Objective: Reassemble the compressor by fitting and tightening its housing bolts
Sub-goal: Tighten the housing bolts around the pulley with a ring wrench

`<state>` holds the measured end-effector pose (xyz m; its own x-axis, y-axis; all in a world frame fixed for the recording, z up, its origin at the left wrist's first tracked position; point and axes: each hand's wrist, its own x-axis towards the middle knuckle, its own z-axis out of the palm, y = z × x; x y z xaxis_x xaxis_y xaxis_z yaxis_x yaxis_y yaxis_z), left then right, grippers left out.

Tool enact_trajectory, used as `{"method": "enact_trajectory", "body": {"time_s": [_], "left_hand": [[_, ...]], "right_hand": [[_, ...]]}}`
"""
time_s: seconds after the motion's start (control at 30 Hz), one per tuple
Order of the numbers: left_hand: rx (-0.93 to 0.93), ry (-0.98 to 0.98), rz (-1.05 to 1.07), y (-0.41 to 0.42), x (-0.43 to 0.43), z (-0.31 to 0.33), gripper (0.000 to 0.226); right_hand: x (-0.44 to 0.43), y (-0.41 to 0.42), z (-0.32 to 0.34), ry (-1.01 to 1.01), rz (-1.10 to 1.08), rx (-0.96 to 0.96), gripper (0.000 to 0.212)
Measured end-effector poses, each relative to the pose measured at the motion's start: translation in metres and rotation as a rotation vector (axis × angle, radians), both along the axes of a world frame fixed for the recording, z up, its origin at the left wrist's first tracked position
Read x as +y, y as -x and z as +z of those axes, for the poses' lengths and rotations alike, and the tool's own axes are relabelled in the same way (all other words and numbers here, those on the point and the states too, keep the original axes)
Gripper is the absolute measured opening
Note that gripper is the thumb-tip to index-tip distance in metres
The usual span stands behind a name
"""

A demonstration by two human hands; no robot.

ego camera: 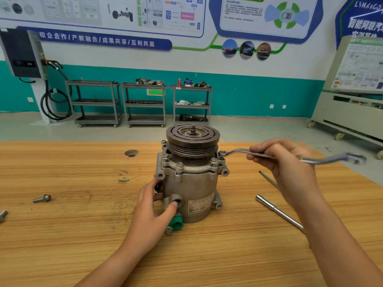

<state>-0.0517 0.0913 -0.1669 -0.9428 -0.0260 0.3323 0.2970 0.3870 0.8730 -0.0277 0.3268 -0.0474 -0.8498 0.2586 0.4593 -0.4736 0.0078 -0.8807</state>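
Note:
A grey metal compressor [192, 183] stands upright in the middle of the wooden table [83, 235], its grooved pulley [192, 137] on top. Several housing bolts [179, 165] sit in the flange below the pulley. My left hand [153, 210] grips the lower left side of the body, thumb over a round port. My right hand [277, 156] holds the shaft of a ring wrench [238, 151], whose ring end sits on the bolt at the flange's right rear. The wrench's far end is blurred.
Two loose bolts [42, 198] [3, 215] lie at the table's left. A socket extension bar [277, 212] and a thin screwdriver [268, 180] lie right of the compressor, under my right arm. A green cap [176, 223] sits at the compressor's base. Shelving carts stand along the far wall.

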Motion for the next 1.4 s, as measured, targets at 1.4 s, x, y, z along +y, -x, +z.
{"method": "enact_trajectory", "body": {"time_s": [1.4], "left_hand": [[0.095, 0.155, 0.046, 0.001, -0.003, 0.002, 0.072]], "right_hand": [[-0.003, -0.02, -0.031, -0.05, -0.208, 0.271, 0.026]]}}
